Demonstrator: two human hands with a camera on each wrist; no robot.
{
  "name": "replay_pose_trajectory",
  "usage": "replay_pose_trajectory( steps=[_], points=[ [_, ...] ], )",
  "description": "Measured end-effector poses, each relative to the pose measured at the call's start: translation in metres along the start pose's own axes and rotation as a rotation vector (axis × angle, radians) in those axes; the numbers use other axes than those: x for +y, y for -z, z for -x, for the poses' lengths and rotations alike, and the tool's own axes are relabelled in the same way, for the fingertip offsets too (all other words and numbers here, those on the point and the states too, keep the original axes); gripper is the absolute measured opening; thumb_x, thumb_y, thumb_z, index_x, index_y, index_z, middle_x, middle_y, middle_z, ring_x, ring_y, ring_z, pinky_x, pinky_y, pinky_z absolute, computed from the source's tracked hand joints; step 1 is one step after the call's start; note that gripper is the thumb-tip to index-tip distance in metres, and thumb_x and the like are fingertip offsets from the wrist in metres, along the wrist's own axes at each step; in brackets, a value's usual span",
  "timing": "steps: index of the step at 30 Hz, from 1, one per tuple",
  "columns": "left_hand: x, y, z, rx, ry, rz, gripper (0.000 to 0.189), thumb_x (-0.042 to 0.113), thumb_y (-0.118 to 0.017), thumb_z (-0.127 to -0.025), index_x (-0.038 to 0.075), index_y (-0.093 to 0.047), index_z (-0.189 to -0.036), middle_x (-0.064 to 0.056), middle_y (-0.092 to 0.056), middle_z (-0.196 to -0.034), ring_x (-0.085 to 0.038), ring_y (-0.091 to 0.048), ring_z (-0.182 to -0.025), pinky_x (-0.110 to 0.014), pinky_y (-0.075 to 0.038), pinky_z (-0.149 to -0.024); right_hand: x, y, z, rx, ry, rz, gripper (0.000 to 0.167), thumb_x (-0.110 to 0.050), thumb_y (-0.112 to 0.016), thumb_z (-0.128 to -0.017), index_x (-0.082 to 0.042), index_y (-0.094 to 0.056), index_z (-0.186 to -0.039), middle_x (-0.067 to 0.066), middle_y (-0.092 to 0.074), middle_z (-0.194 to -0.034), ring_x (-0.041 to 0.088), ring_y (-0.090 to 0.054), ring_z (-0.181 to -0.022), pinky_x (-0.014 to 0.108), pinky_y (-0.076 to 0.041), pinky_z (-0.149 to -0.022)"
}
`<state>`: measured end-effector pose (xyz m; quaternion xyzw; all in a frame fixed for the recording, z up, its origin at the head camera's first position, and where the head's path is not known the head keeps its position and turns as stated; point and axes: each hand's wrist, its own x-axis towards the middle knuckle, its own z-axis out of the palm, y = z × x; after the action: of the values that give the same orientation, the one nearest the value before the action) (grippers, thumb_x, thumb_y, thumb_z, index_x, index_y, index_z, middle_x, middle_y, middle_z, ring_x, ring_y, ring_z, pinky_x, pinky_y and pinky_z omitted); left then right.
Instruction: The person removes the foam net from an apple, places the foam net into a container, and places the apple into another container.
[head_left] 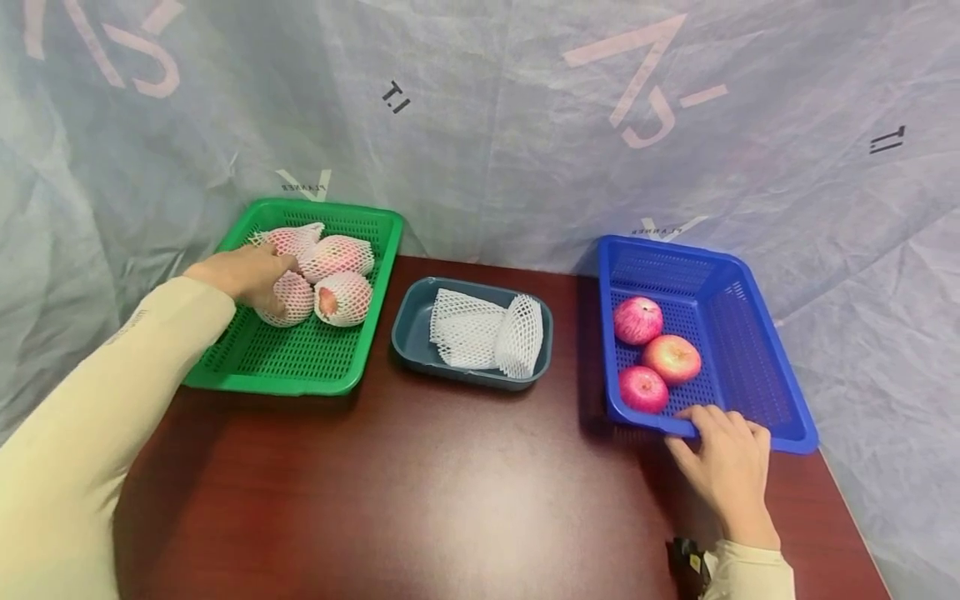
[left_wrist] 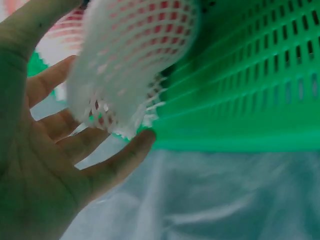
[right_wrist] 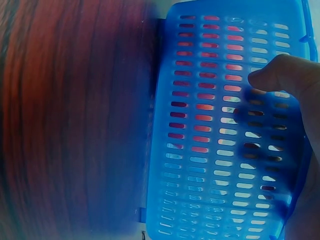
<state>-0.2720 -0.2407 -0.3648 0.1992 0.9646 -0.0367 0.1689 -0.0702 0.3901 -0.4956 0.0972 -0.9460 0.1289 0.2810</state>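
In the head view, my left hand (head_left: 251, 271) reaches over the left side of a green basket (head_left: 285, 383) with several apples in white foam nets, one of them a netted apple (head_left: 343, 298). The left wrist view shows its fingers extended and spread beside a netted apple (left_wrist: 140, 40); firm contact is unclear. On the other side, my right hand (head_left: 727, 462) grips the near rim of a blue basket (head_left: 750, 350), thumb outside and fingers over the edge. Inside are three bare apples, among them a red-and-yellow apple (head_left: 672, 360).
Between the baskets sits a dark blue-grey tray (head_left: 408, 333) with white foam nets (head_left: 468, 329) in it. All three containers stand on a brown wooden table (head_left: 450, 475). Grey printed sheeting (head_left: 480, 167) hangs behind. A small black object (head_left: 686, 554) is by the right wrist.
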Motion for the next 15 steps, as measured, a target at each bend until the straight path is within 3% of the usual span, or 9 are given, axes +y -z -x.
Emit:
replay_pose_trajectory(
  steps=[6,15],
  points=[
    [-0.009,-0.018,-0.014,-0.049,0.031,0.046,0.075,0.024,-0.085,-0.075,-0.002,-0.050,-0.136,-0.038,-0.049,-0.125,-0.056,-0.051,-0.113,-0.065,-0.043,-0.089,0.002,-0.002,0.001,-0.013,-0.005,0.009,0.023,-0.027,-0.072,-0.069,-0.011,-0.067,-0.086,0.008,-0.066,-0.079,0.035,-0.056,-0.072,0.057,-0.032,-0.072],
    [-0.008,-0.031,-0.025,-0.027,0.074,0.008,0.077,0.021,-0.085,-0.072,0.002,-0.048,-0.137,-0.040,-0.050,-0.115,-0.062,-0.050,-0.100,-0.069,-0.046,-0.074,0.004,-0.004,0.001,0.000,0.005,0.006,0.023,-0.027,-0.070,-0.070,-0.010,-0.067,-0.086,0.008,-0.065,-0.078,0.036,-0.055,-0.070,0.057,-0.032,-0.072]
  ],
)
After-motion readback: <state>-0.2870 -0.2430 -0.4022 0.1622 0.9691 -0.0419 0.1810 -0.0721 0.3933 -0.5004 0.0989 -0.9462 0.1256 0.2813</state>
